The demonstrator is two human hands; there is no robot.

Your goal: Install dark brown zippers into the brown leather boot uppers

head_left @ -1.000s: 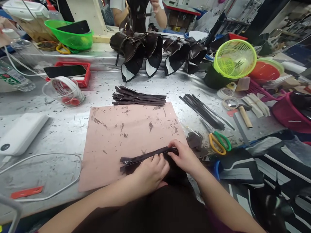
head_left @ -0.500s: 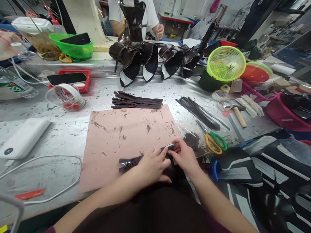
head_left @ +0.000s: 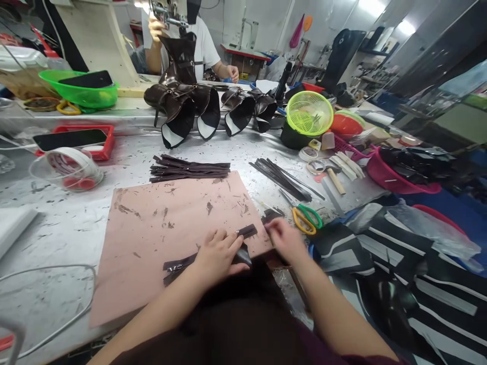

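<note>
My left hand (head_left: 218, 253) lies with its fingers spread on a dark zipper strip (head_left: 247, 231) and a black leather piece (head_left: 241, 255), at the front of the pink board (head_left: 152, 218). The strip's near end (head_left: 177, 266) shows left of the hand. My right hand (head_left: 285, 238) is off the board's right edge, beside dark scraps (head_left: 272, 215); its thumb and fingertips are pinched together, and what is between them is too small to make out. Scissors (head_left: 306, 218) with yellow and green handles lie just beyond it.
Behind the board lies a bundle of dark strips (head_left: 190, 169), with black strips (head_left: 281, 177) to its right. Dark boots (head_left: 178, 111) stand at the back, near a person (head_left: 205, 50). Black and white pieces (head_left: 395, 253) are piled at the right.
My right hand has let go of the strip's end and moved right, off the board. My left hand stays on the strip and leather. The view has turned to the right.
</note>
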